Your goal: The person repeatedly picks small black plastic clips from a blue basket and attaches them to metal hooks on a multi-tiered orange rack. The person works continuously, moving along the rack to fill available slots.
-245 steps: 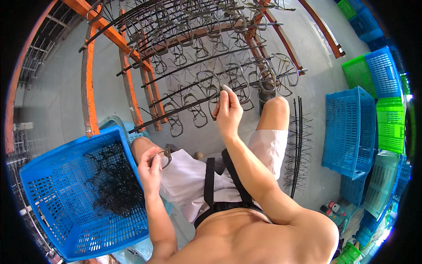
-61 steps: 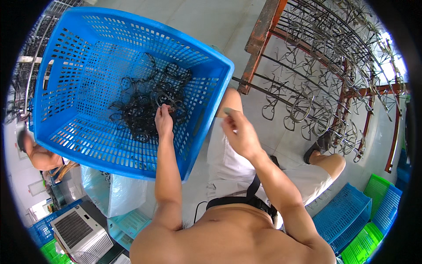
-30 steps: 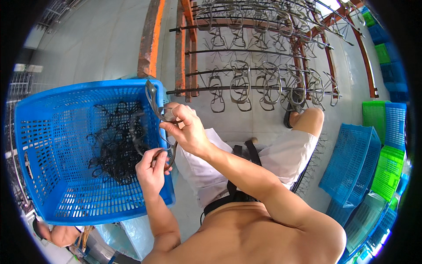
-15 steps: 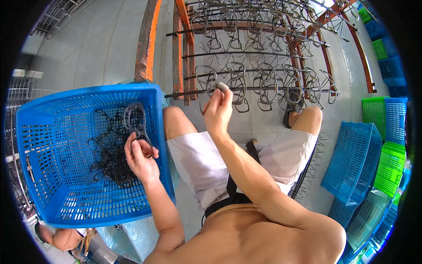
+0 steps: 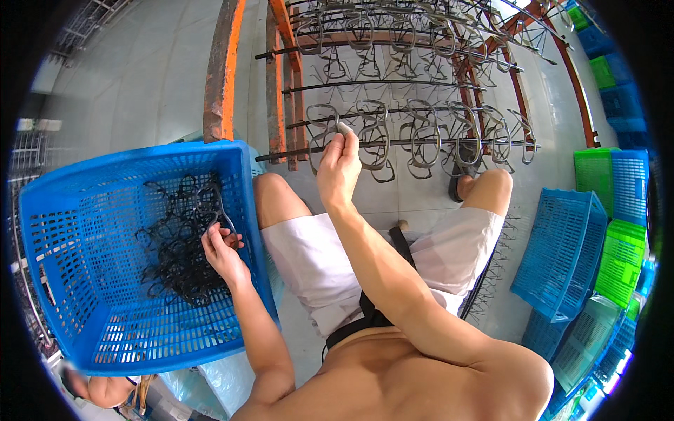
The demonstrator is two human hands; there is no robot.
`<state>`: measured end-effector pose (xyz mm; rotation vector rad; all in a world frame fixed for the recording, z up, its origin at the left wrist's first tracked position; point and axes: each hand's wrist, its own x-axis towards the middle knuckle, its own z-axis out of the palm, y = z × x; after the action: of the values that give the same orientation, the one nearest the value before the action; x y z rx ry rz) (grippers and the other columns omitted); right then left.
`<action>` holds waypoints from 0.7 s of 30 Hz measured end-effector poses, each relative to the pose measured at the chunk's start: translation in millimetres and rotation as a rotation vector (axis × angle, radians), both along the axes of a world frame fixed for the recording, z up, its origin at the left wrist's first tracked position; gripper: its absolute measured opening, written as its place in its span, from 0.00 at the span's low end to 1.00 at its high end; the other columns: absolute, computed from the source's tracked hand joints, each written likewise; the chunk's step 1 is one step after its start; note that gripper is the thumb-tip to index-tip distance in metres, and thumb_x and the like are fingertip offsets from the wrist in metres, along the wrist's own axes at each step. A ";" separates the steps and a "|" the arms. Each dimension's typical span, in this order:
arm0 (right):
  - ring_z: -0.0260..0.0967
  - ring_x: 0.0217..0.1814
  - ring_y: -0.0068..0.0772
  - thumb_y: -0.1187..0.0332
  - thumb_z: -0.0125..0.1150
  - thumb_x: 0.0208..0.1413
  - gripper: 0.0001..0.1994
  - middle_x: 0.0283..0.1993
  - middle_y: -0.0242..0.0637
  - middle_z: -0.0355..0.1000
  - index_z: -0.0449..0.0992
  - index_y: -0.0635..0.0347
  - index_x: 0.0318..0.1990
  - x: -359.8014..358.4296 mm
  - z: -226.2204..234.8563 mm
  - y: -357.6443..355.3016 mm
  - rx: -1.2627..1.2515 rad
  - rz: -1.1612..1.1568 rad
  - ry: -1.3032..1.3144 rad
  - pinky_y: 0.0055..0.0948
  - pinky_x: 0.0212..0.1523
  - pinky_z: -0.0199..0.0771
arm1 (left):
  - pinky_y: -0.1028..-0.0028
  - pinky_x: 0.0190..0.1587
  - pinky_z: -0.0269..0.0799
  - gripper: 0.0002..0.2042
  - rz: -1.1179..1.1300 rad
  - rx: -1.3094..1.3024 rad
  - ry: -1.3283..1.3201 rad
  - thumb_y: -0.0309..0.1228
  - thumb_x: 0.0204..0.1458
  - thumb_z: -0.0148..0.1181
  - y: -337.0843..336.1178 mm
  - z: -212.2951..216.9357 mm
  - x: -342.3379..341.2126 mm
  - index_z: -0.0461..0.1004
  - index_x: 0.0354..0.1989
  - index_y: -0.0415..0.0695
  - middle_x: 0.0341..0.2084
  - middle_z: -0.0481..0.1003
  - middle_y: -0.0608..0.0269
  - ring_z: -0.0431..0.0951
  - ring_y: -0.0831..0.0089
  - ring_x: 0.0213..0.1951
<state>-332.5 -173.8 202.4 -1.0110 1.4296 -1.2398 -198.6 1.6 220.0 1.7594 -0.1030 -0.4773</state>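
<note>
Blue slotted basket (image 5: 91,330), black wire frames (image 5: 175,245), rusty orange rack (image 5: 223,70), white shorts (image 5: 337,259), green crates (image 5: 618,259)

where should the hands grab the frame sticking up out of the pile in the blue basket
Probably by the thin arm of the dark frame, coming from above on the person's side. It stands above the tangled pile of frames, so the stem is free while the loops below interlock. The left hand already pinches it there; the blue basket wall blocks a sideways approach.

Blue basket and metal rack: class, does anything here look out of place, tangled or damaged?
The dark wire loops lie in a tangled heap in the blue basket, unlike the neat rows on the rack. The rack's orange post looks rusty. Nothing has spilled.
</note>
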 end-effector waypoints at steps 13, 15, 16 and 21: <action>0.53 0.14 0.16 0.62 0.41 0.65 0.19 0.14 0.26 0.57 0.61 0.62 0.58 2.7 6.6 2.1 0.099 0.145 -0.294 0.19 0.14 0.56 | 0.77 0.23 0.63 0.14 -0.048 0.231 0.050 0.41 0.59 0.45 21.6 -40.2 14.8 0.70 0.39 0.42 0.23 0.68 0.67 0.66 0.79 0.22; 0.53 0.14 0.16 0.62 0.41 0.65 0.20 0.15 0.25 0.57 0.59 0.61 0.61 6.2 2.8 5.5 0.065 0.173 -0.224 0.19 0.14 0.57 | 0.78 0.24 0.62 0.14 -0.074 0.207 0.059 0.41 0.59 0.45 22.4 -40.4 12.2 0.71 0.39 0.43 0.23 0.67 0.68 0.65 0.79 0.23; 0.55 0.14 0.18 0.63 0.42 0.64 0.20 0.14 0.28 0.59 0.60 0.63 0.59 9.3 0.3 6.4 0.022 0.177 -0.138 0.22 0.15 0.59 | 0.78 0.24 0.61 0.14 -0.082 0.212 0.053 0.41 0.59 0.45 20.7 -40.3 11.5 0.71 0.39 0.43 0.22 0.67 0.69 0.65 0.79 0.23; 0.64 0.15 0.36 0.67 0.44 0.63 0.18 0.14 0.41 0.64 0.61 0.65 0.58 17.5 -8.6 9.8 -0.205 0.223 0.379 0.32 0.18 0.64 | 0.78 0.24 0.59 0.14 -0.085 0.219 0.048 0.40 0.60 0.44 15.3 -37.7 9.3 0.71 0.39 0.43 0.22 0.66 0.70 0.63 0.80 0.22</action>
<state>-315.0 -164.0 193.8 -1.5665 1.4399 -1.0832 -189.2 16.9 182.4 1.9618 -0.0943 -0.6110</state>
